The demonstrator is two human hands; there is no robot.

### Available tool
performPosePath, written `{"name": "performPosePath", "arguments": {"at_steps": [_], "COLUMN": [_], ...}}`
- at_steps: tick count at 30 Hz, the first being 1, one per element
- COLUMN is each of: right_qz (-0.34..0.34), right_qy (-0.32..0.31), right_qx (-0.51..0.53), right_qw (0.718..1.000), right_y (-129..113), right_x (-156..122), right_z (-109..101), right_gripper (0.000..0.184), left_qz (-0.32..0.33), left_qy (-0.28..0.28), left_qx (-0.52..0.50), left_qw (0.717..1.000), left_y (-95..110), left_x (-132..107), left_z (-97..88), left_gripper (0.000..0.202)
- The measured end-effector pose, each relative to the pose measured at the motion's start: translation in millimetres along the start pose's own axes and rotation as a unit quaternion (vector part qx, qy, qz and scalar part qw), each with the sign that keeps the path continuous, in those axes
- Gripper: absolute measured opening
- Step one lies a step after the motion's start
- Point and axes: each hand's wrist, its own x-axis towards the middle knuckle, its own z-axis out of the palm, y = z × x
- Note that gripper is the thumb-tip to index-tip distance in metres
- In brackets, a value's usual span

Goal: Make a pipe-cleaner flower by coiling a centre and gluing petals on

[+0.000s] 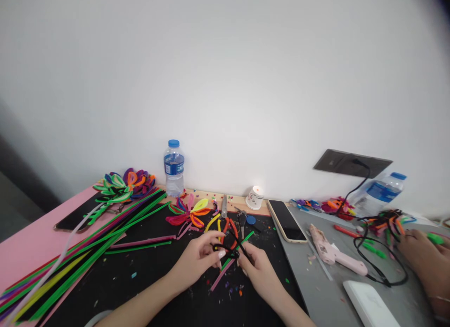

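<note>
My left hand (198,259) and my right hand (258,268) meet over the black mat (140,280), both pinching a black pipe cleaner (232,249) that is bent into loops between my fingertips. Under them lie a green pipe cleaner (242,245) and a pink one (221,275). Just beyond my fingers are orange and yellow bent pieces (220,224), scissors (224,207) and a finished multicoloured flower (188,214).
A bundle of long pipe cleaners (80,256) lies at the left, with another flower (126,184) behind. Water bottle (174,167), paper cup (255,198), phone (286,220), pink glue gun (333,254) with black cord. Another person's hand (425,256) works at the right.
</note>
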Motion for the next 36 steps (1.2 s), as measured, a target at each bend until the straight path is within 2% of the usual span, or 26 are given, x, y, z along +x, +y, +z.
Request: {"name": "performPosePath", "arguments": {"at_steps": [3,7,10,14,21,30,36], "right_qz": [-0.039,-0.041,-0.029,-0.047,-0.081,-0.063,-0.014], "right_qy": [0.0,0.005,0.01,0.008,-0.015,-0.061,-0.146], "right_qx": [-0.063,-0.071,-0.062,-0.06,-0.078,-0.048,0.052], "right_qw": [0.997,0.997,0.998,0.997,0.994,0.995,0.988], "right_y": [-7,-10,-7,-6,-5,-12,-7], "right_x": [-1,-2,-3,-4,-6,-8,-7], "right_z": [0,1,1,3,11,9,7], "right_gripper": [0.015,0.016,0.018,0.018,0.021,0.032,0.039], "left_qz": [-0.011,0.004,0.038,0.094,0.1,0.133,0.137], "left_qy": [-0.02,-0.025,-0.034,-0.078,-0.12,-0.183,-0.207], "left_qx": [0.043,0.131,0.219,0.287,0.388,0.362,0.348], "left_qw": [0.999,0.991,0.974,0.95,0.908,0.904,0.904], "left_y": [-1,0,4,12,14,12,14], "left_x": [-1,-2,-4,-7,-12,-14,-15], "left_z": [1.4,1.8,1.8,4.2,10.8,8.5,8.2], "left_gripper": [0.029,0.027,0.024,0.024,0.028,0.033,0.026]}}
